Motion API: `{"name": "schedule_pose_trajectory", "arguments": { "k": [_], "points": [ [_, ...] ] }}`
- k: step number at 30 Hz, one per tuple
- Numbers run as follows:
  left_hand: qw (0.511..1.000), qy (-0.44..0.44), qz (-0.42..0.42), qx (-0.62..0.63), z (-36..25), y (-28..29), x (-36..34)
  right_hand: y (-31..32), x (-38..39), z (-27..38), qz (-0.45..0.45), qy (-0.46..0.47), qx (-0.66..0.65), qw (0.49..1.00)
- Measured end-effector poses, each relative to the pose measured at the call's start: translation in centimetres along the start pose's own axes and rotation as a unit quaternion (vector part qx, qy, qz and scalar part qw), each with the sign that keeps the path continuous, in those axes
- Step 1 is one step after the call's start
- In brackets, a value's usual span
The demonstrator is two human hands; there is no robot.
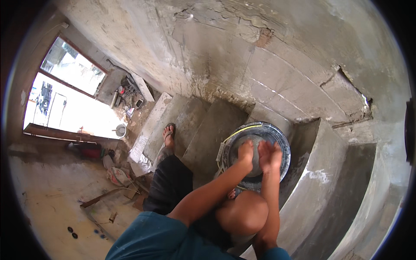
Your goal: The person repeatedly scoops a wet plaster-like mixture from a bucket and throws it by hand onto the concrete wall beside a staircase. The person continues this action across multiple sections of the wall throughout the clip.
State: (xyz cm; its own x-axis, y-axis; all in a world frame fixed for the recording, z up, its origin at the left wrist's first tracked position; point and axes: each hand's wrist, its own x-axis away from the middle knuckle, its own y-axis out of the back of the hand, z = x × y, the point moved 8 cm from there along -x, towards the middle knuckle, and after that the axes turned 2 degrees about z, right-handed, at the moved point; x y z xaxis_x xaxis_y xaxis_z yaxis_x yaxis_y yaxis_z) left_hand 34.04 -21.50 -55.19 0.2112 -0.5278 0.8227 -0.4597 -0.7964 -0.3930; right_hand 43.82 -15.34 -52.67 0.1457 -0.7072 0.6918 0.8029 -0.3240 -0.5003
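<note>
A round black tub (284, 149) stands on the stair in front of me, with wet-looking grey material (255, 167) inside. Above its middle are both my hands, side by side and close together. My left hand (245, 152) is bent at the wrist; its fingers curl down and are mostly hidden behind its back. My right hand (269, 155) has its fingers stretched out and slightly apart, holding nothing I can see. Along the tub's far left rim runs a thin yellow-green strip (242, 129), with a pale narrow piece (220, 154) beside it.
Bare concrete steps (216, 125) descend to the left, where my sandalled foot (169, 133) rests. Higher steps (316, 173) rise at right. A rough plastered wall (299, 78) runs along the far side. Below left are a white bucket (121, 130), sacks (119, 177) and debris near an opening.
</note>
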Motion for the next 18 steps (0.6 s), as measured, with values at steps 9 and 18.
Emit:
{"name": "schedule_pose_trajectory", "arguments": {
  "k": [9,18],
  "points": [
    [0.984,0.094,0.015,0.149,7.3,2.0,-2.7,6.6,-1.2,-6.5,-0.135,-0.129,-0.144,0.972],
    [0.979,-0.119,0.137,0.09,-4.6,-4.3,3.7,-5.2,2.4,4.8,0.148,0.057,-0.019,0.987]
  ]
}}
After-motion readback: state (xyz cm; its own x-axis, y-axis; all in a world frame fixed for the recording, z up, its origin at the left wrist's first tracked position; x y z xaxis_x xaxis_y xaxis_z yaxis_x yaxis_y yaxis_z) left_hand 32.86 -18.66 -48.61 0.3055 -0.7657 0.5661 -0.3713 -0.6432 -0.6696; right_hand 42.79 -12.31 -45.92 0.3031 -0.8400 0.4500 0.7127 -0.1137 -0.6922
